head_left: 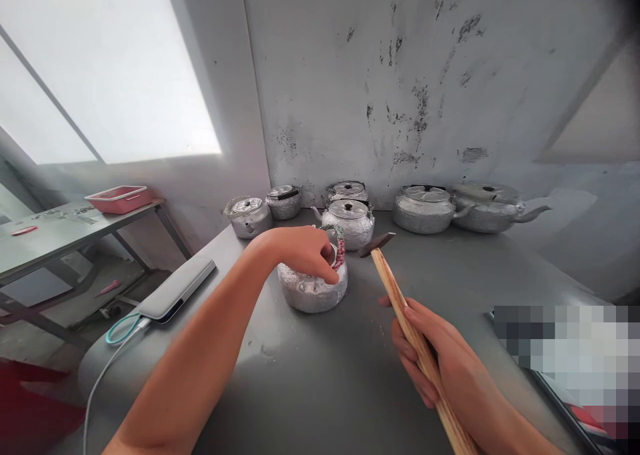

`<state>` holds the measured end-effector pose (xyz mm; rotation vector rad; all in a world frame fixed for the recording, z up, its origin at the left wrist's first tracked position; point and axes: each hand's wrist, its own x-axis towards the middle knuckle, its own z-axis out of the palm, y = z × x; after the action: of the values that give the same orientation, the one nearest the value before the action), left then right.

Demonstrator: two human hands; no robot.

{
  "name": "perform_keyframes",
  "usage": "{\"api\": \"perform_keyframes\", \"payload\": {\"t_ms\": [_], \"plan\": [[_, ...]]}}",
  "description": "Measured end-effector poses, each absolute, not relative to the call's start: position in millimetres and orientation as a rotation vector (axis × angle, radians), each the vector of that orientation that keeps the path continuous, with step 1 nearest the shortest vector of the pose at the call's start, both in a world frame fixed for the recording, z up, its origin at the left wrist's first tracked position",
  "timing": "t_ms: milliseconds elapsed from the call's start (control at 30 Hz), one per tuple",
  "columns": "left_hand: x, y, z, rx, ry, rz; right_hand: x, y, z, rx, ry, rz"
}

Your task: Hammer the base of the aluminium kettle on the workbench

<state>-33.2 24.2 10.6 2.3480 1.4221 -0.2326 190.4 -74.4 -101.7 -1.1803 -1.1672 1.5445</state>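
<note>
A dented silver kettle [313, 295] stands on the grey table [320, 388] in the middle of the view. My left hand [307, 252] is over its top, fingers curled at the lid beside the red and green wrapped handle [341, 248]; the fingertips are partly hidden, and what they grip cannot be made out. To the right, my right hand [440, 355] is wrapped round the wooden shaft of a hammer [395, 292]. The hammer's dark metal head points up and away, above the table and to the right of the kettle, not touching it.
Several silver kettles [425, 212] line the table's back edge by the wall. A white power bank [177, 288] with cables lies at left. A dark-edged object [563, 402], partly pixelated, is at right. A pink basket [120, 200] sits on another table.
</note>
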Motion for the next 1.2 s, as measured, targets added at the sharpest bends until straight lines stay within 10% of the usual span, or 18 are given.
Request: {"api": "perform_keyframes", "payload": {"t_ms": [1200], "plan": [[-29, 17, 12, 2.456, 1.542, -0.286, 191, -75, -102, -1.161, -1.149, 1.554]]}}
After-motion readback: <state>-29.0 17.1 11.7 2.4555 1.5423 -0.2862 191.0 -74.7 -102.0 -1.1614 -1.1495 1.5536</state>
